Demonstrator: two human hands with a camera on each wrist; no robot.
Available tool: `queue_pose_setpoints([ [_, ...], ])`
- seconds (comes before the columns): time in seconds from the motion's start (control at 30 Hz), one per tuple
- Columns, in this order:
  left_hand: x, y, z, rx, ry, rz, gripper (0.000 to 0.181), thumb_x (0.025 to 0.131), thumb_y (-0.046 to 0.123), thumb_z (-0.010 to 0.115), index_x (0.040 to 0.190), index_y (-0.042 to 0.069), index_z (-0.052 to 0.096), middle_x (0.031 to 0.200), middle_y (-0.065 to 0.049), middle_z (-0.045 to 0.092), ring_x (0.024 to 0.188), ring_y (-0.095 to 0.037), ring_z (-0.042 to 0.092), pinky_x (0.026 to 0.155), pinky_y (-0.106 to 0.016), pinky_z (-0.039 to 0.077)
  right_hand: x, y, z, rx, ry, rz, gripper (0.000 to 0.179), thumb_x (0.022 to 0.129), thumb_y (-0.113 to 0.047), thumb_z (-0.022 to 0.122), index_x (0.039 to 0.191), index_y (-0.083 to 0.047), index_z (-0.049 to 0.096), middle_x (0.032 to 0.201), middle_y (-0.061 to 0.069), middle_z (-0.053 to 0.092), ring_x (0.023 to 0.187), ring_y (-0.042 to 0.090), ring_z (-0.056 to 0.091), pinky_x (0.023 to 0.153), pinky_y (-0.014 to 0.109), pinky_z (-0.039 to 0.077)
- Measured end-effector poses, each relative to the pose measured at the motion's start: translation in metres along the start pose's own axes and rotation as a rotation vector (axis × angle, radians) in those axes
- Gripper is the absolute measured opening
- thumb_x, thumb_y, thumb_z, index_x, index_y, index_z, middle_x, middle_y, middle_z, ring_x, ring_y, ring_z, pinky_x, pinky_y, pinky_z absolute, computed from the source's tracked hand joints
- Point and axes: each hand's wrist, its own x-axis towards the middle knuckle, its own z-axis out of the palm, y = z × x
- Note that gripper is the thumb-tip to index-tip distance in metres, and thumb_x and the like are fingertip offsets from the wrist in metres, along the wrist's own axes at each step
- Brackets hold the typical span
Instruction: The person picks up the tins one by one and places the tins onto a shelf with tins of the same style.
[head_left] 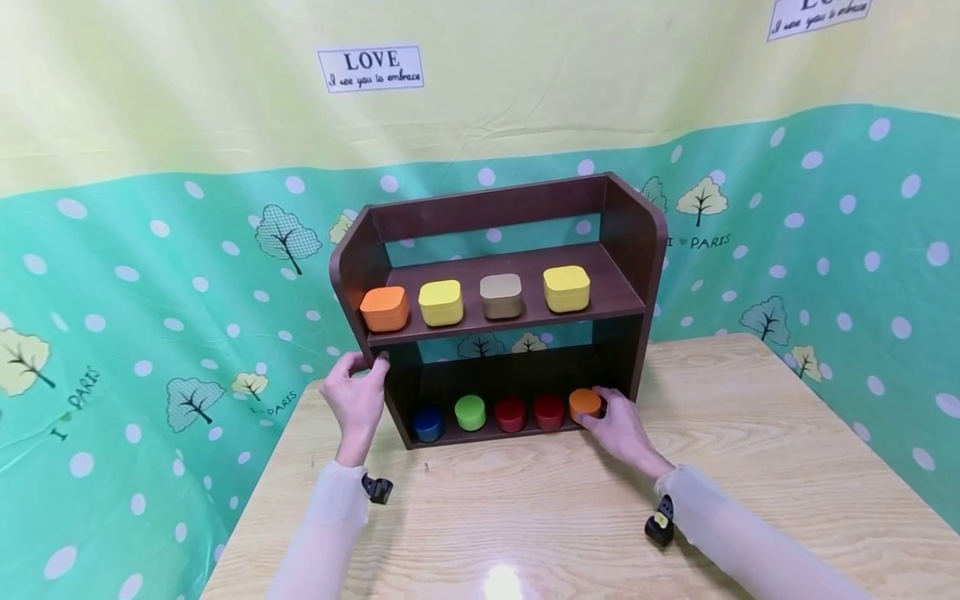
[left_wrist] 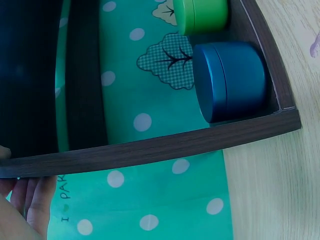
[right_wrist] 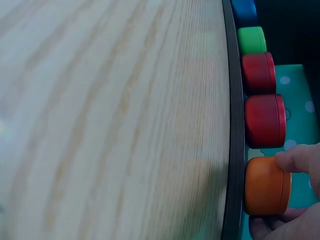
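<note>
My left hand (head_left: 356,403) grips the left side panel of a dark brown two-tier shelf (head_left: 487,327). In the left wrist view its fingers (left_wrist: 37,202) lie along the panel's outer face, and a thumb tip shows inside. At the lower tier's right end, my right hand (head_left: 621,429) holds a round orange tin (right_wrist: 265,186) between thumb and fingers. Left of that tin stand two red tins (head_left: 548,412) (head_left: 510,414), a light green tin (head_left: 470,412) and a blue tin (left_wrist: 232,80). The orange tin sits at the shelf's front edge.
On the upper tier stand an orange square tin (head_left: 385,309), two yellow ones (head_left: 442,303) (head_left: 567,289) and a grey-brown one (head_left: 501,297). The shelf stands on a light wooden table (head_left: 480,508). Behind hangs a patterned green and yellow cloth (head_left: 225,250).
</note>
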Motion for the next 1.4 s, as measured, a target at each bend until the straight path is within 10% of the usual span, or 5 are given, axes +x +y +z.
queue_pose_setpoints([
  [1.13, 0.007, -0.006, -0.009, 0.059, -0.042, -0.028, 0.020, 0.096, 0.018, 0.081, 0.097, -0.002, 0.080, 0.096, -0.023, 0.078, 0.084, -0.008, 0.060, 0.076, -0.017, 0.046, -0.023, -0.011, -0.007, -0.002, 0.071, -0.029, 0.069, 0.103, -0.017, 0.069, 0.160, 0.012, 0.042, 0.164, 0.035, 0.046, 0.150, 0.053, 0.050, 0.122, 0.064, 0.044],
  [1.4, 0.002, -0.016, -0.024, 0.117, -0.070, 0.114, 0.026, 0.098, 0.023, 0.080, 0.093, -0.003, 0.082, 0.092, -0.023, 0.080, 0.078, 0.015, 0.059, 0.072, -0.004, 0.048, -0.036, -0.008, -0.021, 0.042, 0.098, -0.067, 0.054, 0.105, -0.008, 0.062, 0.155, 0.009, 0.051, 0.159, 0.030, 0.056, 0.146, 0.051, 0.055, 0.119, 0.064, 0.046],
])
